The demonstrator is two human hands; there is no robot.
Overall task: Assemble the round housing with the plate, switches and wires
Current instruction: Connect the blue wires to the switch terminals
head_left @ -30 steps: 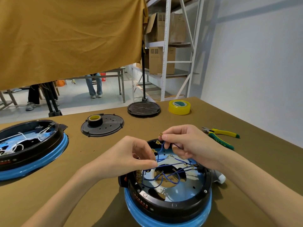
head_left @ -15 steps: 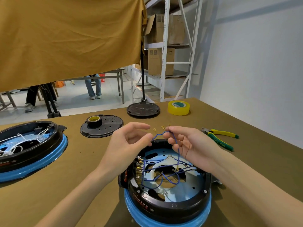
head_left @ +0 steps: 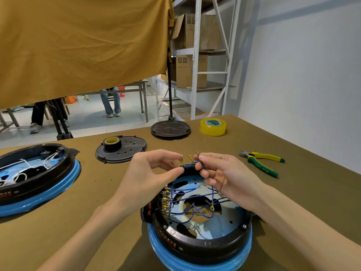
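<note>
A brown table (head_left: 82,210) carries a second round black housing (head_left: 35,173) on a blue ring at the left, with white wires lying inside it. Behind the middle lies a black perforated cover (head_left: 125,151) with a small roll of yellow tape (head_left: 112,142) resting on it. Farther back sits a black round stand base (head_left: 170,129), and just beside it to the right a roll of clear yellow tape (head_left: 213,126). Yellow-and-green pliers (head_left: 261,162) lie at the right. An ochre cloth (head_left: 82,45) hangs above; a white metal shelf (head_left: 197,55) holds cardboard boxes (head_left: 190,73). The legs of people (head_left: 111,103) show beneath the cloth.
</note>
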